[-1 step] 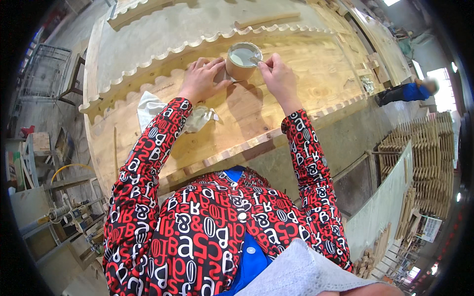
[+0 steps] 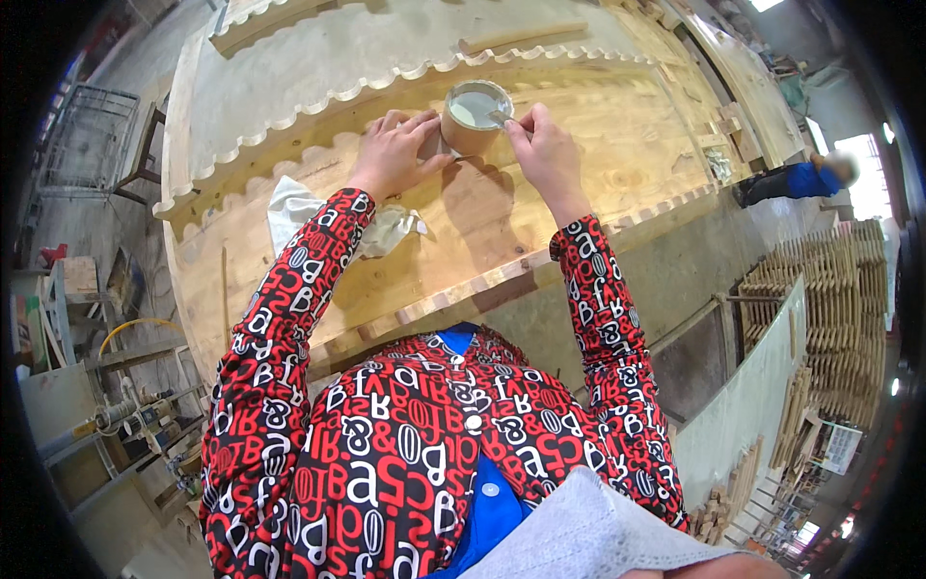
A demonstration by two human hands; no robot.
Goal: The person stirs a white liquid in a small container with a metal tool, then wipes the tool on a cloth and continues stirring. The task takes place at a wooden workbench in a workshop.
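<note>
A round tan cup (image 2: 471, 135) of pale grey-white liquid, like paint or filler, stands on the wooden board (image 2: 598, 154). My left hand (image 2: 394, 154) curves against the cup's left side, thumb low and fingers higher, steadying it. Between that thumb and fingers is a shadowed brownish patch I cannot make out. At the cup's right rim, my right hand (image 2: 546, 159) pinches a small flat tool (image 2: 499, 118), whose end reaches over the liquid; its exact kind is unclear. A crumpled white cloth (image 2: 292, 212) lies by my left forearm.
Beyond the cup runs a scalloped wooden strip (image 2: 367, 89), with a loose wooden piece (image 2: 526, 39) behind it. A person in blue (image 2: 810, 180) is off to the right. Stacked wooden parts (image 2: 820, 328) stand at the right; a machine (image 2: 125, 420) is at lower left.
</note>
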